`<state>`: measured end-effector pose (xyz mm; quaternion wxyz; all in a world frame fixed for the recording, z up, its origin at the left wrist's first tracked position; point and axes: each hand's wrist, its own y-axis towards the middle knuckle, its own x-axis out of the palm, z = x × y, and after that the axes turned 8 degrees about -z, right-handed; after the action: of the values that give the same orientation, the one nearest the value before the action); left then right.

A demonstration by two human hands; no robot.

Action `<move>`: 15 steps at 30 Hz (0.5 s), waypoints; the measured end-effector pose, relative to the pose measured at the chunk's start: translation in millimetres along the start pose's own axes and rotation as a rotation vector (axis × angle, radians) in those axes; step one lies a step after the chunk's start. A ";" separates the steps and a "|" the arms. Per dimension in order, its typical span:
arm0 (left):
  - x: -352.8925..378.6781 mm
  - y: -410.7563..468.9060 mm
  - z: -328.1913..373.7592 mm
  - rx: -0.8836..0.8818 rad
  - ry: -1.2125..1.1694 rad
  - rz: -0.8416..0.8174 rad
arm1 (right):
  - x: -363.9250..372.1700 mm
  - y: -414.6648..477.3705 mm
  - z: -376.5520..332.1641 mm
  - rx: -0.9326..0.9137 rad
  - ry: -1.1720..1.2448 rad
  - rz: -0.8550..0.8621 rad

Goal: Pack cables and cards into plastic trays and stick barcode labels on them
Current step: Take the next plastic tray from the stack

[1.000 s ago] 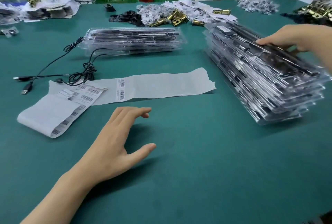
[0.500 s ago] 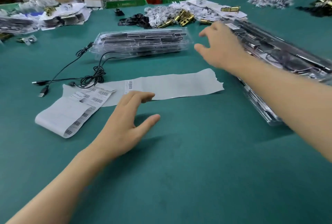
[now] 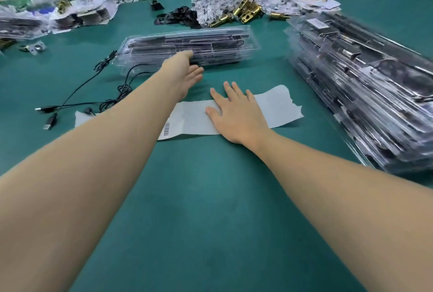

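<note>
Within 1 second both hands have shifted. The right hand [image 3: 236,113] has left the tall stack of filled clear plastic trays [image 3: 365,94] and lies flat, fingers spread, on the white label backing strip [image 3: 276,106]. The left hand [image 3: 187,69] has reached the low stack of clear plastic trays [image 3: 187,43] mid-table — fingers straight, gripping nothing. Probably it is fetching a tray for labelling. That stack looks glossy with dark contents, and loose black cables [image 3: 121,87] lie just beside it.

The left forearm [image 3: 112,155] covers the left part of the label strip [image 3: 276,106]. One barcode [image 3: 166,129] shows beside it, too small to read. The left hand [image 3: 187,71] blurs against the smaller tray stack [image 3: 199,44], and whether they touch cannot be told. The tall tray stack [image 3: 365,90] at the desk's right edge is smeared and cut off.
</note>
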<state>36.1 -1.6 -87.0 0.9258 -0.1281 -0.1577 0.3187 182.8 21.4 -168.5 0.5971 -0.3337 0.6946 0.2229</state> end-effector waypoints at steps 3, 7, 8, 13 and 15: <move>6.1 16.8 7.8 -0.051 -0.080 0.077 | 0.2 -0.4 -0.6 0.008 0.005 0.001; 8.8 29.8 13.7 -0.075 -0.124 0.114 | 0.5 -0.2 -1.2 0.011 0.014 0.017; 8.7 33.2 15.2 -0.067 -0.115 0.122 | 0.5 -0.3 -1.1 0.012 0.016 0.021; 4.5 44.2 15.8 -0.057 -0.101 0.218 | 1.1 -0.8 -0.6 0.006 0.036 0.046; 3.9 41.9 13.6 -0.023 -0.108 0.225 | 1.4 -1.2 -0.9 0.004 0.041 0.054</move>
<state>10.9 34.8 -87.9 0.8730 -0.1383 -0.1954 0.4250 183.0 19.7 -169.6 0.5770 -0.3182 0.7160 0.2308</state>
